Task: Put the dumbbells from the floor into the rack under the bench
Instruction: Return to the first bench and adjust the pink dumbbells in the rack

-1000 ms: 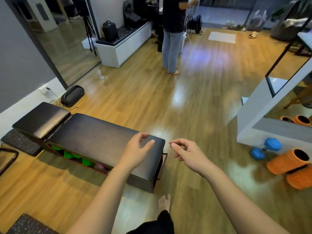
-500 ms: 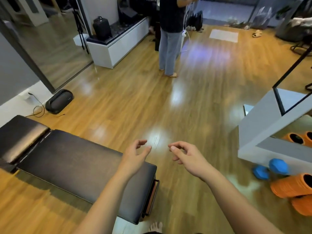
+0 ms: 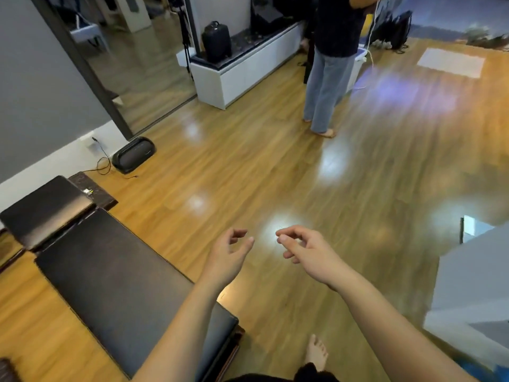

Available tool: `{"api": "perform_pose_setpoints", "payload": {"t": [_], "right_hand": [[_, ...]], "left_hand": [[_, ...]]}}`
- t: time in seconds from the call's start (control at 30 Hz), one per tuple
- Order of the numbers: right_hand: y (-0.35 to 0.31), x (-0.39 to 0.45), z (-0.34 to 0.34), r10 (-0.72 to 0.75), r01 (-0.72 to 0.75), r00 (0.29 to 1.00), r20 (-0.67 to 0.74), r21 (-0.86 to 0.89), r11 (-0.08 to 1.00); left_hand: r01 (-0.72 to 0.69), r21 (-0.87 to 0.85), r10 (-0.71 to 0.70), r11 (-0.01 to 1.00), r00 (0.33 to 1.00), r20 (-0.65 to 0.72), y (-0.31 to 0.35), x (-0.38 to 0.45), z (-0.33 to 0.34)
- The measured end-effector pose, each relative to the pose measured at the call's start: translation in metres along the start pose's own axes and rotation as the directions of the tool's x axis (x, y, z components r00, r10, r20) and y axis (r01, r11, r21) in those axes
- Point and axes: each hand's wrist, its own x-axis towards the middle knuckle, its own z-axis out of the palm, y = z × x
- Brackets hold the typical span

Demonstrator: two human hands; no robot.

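Observation:
The black padded bench (image 3: 110, 277) lies at the lower left, its top facing me; the rack under it is hidden from this angle. A sliver of blue, likely a dumbbell (image 3: 495, 374), shows at the bottom right corner. My left hand (image 3: 228, 257) hovers above the floor just past the bench's right edge, fingers loosely curled and holding nothing. My right hand (image 3: 305, 250) hangs beside it, thumb and forefinger nearly touching, also holding nothing.
A person in jeans (image 3: 327, 78) stands barefoot on the wooden floor at the far middle. A white low cabinet (image 3: 242, 73) sits behind, a black speaker (image 3: 134, 158) by the left wall, and a white shelf unit (image 3: 473, 285) at the right. My bare foot (image 3: 316, 352) is below.
My view has swung up and to the left: the bench slid lower, the green dumbbells under it and the orange rollers went out of sight. Both hands stay loosely curled and empty.

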Motion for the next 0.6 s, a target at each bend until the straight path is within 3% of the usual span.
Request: {"api": "perform_pose_setpoints", "payload": {"t": [0.23,0.4,0.6], "right_hand": [[-0.019,0.083,-0.069,-0.031,0.042,0.988,0.152,-0.073,0.996],[-0.042,0.146,-0.057,-0.101,0.149,0.945,0.310,-0.134,0.980],[-0.064,0.230,-0.033,-0.117,0.246,0.850,0.513,-0.192,0.950]], "left_hand": [[0.098,-0.029,-0.102,0.995,0.977,-0.188,0.037,0.032,0.033],[0.179,-0.062,-0.190,0.982,0.924,-0.332,0.030,0.061,0.023],[0.212,-0.161,-0.260,0.964,0.875,-0.409,0.022,0.138,0.011]]}}
